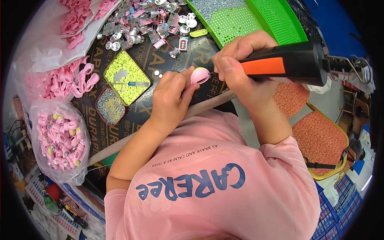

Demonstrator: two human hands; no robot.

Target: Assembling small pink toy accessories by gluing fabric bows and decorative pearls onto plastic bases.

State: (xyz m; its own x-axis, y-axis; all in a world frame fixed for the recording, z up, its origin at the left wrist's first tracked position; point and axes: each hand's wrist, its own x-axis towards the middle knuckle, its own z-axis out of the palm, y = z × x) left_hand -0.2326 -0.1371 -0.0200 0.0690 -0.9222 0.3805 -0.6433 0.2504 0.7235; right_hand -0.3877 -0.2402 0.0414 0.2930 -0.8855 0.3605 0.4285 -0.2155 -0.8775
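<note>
A small pink rounded plastic housing (pixel 200 76) with a pale yellow strip along its edge is pinched between the thumb and fingers of my left hand (pixel 172 94). My right hand (pixel 242 66) wraps round the front of a black electric screwdriver (pixel 306 60) with an orange panel, lying nearly level. Its tip points left at the housing; whether it touches a screw there is hidden. Left of my left hand lie two small white discs (pixel 158 74). Beyond the hands, a yellow-green oval piece (pixel 199 33) rests near a small circuit board (pixel 183 43).
A tray (pixel 120 75) holds yellow-green parts, a blue-handled screwdriver (pixel 138 84) across it. Beside it sits a dish of screws (pixel 110 106). Circuit boards with lamp reflectors (pixel 156 28) pile up at the back, near a green perforated tray (pixel 276 16). Bagged pink housings (pixel 60 140) stand left.
</note>
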